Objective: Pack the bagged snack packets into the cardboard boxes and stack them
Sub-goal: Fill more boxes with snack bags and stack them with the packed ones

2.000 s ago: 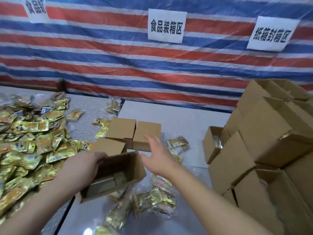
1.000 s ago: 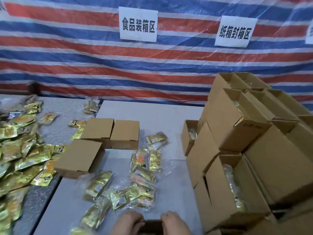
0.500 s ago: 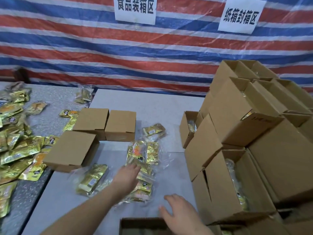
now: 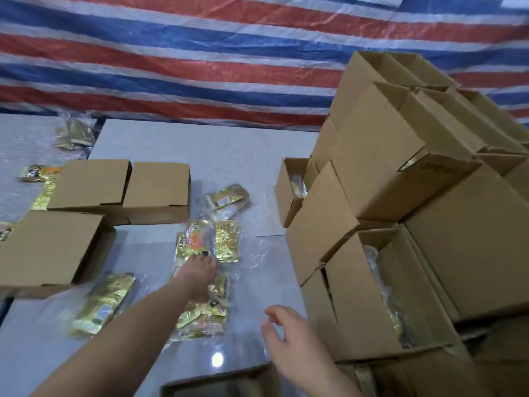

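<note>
Left hand [image 4: 200,272] stretches far, fingertips on the clear bag of gold snack packets [image 4: 210,242] mid-table, not visibly clamped, its long axis running near to far, while the right hand [image 4: 286,330] hovers loose-fingered and empty just beyond the open box [image 4: 217,382] at the near edge.
</note>
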Demonstrator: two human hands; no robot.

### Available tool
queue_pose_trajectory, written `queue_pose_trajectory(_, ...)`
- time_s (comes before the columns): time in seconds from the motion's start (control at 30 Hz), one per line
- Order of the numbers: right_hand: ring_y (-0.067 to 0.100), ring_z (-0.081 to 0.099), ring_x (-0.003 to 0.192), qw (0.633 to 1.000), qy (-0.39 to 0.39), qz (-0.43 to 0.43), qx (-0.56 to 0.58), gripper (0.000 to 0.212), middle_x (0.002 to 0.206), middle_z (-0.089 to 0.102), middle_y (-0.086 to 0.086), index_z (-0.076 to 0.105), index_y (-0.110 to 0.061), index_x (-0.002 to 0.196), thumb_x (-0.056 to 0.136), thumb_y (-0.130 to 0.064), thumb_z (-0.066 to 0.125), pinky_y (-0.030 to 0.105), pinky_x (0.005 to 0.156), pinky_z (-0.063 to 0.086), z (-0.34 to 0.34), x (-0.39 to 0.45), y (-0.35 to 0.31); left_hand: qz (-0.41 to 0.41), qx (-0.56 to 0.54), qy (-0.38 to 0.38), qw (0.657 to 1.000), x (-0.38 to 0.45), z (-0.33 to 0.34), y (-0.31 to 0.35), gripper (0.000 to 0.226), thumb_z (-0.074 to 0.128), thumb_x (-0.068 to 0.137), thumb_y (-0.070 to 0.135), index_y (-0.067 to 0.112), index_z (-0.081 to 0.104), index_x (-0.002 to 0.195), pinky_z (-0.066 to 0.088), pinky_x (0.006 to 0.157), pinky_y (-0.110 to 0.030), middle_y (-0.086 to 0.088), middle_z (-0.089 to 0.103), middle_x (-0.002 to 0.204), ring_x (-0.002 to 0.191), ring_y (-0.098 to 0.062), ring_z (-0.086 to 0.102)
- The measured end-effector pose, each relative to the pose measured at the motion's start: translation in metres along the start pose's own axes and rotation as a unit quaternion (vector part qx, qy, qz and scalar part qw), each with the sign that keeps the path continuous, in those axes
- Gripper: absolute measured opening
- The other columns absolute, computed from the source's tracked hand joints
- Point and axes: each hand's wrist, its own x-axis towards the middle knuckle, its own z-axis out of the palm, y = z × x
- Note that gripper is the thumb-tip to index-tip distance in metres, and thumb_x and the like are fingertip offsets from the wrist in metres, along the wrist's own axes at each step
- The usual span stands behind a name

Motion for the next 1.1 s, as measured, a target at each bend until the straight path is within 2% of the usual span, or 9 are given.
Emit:
queue_pose_trajectory(0.13, -0.006, 0.059, 0.099, 0.997, 0.011, 0.048, 0.064, 0.018, 0.107, 0.065, -0.015, 0.065, -0.031, 0.108, 0.096, -0.04, 0.055, 0.015, 0.087, 0.046, 0.005, 0.003, -0.004, -0.029, -0.139, 0.003, 0.99, -0.022, -0.003, -0.009, 0.058, 0.071, 0.078, 0.056, 0.022, 0.053, 0.121, 0.036, 0.108, -0.041, -0.007, 0.045, 0.134, 0.125, -0.024, 0.041)
queue_pose_trajectory(0.27, -0.006, 0.061, 0.093, 0.963, 0.029, 0.099, 0.25, 0.004, 0.095, 0.068, -0.017, 0.065, -0.036, 0.093, 0.092, -0.039, 0.068, 0.004, 0.071, 0.043, -0.003, 0.013, -0.035, -0.066, -0.405, 0.039, 0.911, -0.071, -0.048, -0.026, 0.044, 0.076, 0.075, 0.05, 0.022, 0.05, 0.097, 0.045, 0.069, -0.026, 0.0, 0.057, 0.098, 0.082, -0.012, 0.054)
queue_pose_trajectory(0.37, -0.005, 0.051, 0.12, 0.906, -0.05, 0.065, 0.414, 0.064, 0.13, 0.054, -0.02, 0.047, -0.04, 0.131, 0.073, -0.058, 0.066, 0.008, 0.088, 0.044, -0.017, 0.022, -0.072, -0.079, -0.559, 0.131, 0.815, -0.125, -0.103, -0.021, 0.049, 0.08, 0.071, 0.055, 0.026, 0.054, 0.101, 0.042, 0.057, -0.009, 0.015, 0.061, 0.092, 0.075, 0.007, 0.061)
queue_pose_trajectory(0.5, 0.021, 0.05, 0.135, 0.814, -0.153, -0.045, 0.559, 0.105, 0.147, 0.052, 0.003, 0.032, -0.03, 0.149, 0.064, -0.063, 0.082, 0.039, 0.108, 0.044, -0.031, 0.021, -0.116, -0.047, -0.637, 0.235, 0.733, -0.189, -0.167, 0.009, 0.058, 0.056, 0.061, 0.078, 0.036, 0.059, 0.101, 0.047, 0.074, -0.009, 0.018, 0.066, 0.102, 0.092, 0.009, 0.063)
queue_pose_trajectory(0.6, 0.027, 0.056, 0.129, 0.77, -0.199, -0.088, 0.599, 0.102, 0.139, 0.059, 0.015, 0.034, -0.012, 0.149, 0.071, -0.054, 0.084, 0.035, 0.095, 0.052, -0.041, 0.012, -0.135, -0.054, -0.606, 0.298, 0.735, -0.214, -0.189, 0.025, 0.072, 0.038, 0.067, 0.079, 0.025, 0.061, 0.107, 0.051, 0.087, -0.028, 0.009, 0.064, 0.104, 0.097, -0.006, 0.062)
queue_pose_trajectory(0.7, 0.03, 0.058, 0.125, 0.746, -0.233, -0.095, 0.616, 0.103, 0.134, 0.061, 0.019, 0.036, -0.005, 0.147, 0.069, -0.049, 0.087, 0.037, 0.093, 0.054, -0.055, 0.006, -0.137, -0.086, -0.499, 0.334, 0.795, -0.224, -0.197, 0.031, 0.092, 0.013, 0.07, 0.089, 0.016, 0.061, 0.1, 0.045, 0.087, -0.039, 0.001, 0.056, 0.099, 0.098, -0.018, 0.054)
queue_pose_trajectory(0.83, 0.03, 0.062, 0.121, 0.782, -0.233, -0.094, 0.571, 0.09, 0.13, 0.063, 0.02, 0.047, -0.007, 0.141, 0.068, -0.037, 0.09, 0.036, 0.091, 0.054, -0.066, 0.0, -0.129, -0.1, -0.391, 0.338, 0.85, -0.221, -0.196, 0.031, 0.106, -0.013, 0.073, 0.085, 0.014, 0.064, 0.088, 0.038, 0.088, -0.04, -0.002, 0.049, 0.091, 0.094, -0.021, 0.046)
queue_pose_trajectory(1.0, 0.019, 0.064, 0.117, 0.902, -0.235, -0.071, 0.354, 0.074, 0.126, 0.068, 0.0, 0.054, -0.025, 0.133, 0.065, -0.034, 0.081, 0.033, 0.098, 0.051, -0.067, -0.014, -0.099, -0.051, -0.594, 0.26, 0.759, -0.23, -0.12, 0.031, 0.095, 0.001, 0.086, 0.078, 0.015, 0.066, 0.116, 0.039, 0.093, -0.027, 0.001, 0.061, 0.116, 0.111, -0.013, 0.053)
queue_pose_trajectory(1.1, 0.002, 0.063, 0.112, 0.947, -0.278, -0.08, 0.14, 0.07, 0.121, 0.067, -0.016, 0.053, -0.036, 0.129, 0.064, -0.04, 0.08, 0.021, 0.095, 0.049, -0.053, -0.026, -0.079, -0.111, -0.577, 0.161, 0.793, -0.247, -0.04, 0.038, 0.081, 0.013, 0.09, 0.073, 0.025, 0.046, 0.145, 0.025, 0.107, -0.016, 0.009, 0.047, 0.146, 0.134, -0.004, 0.039)
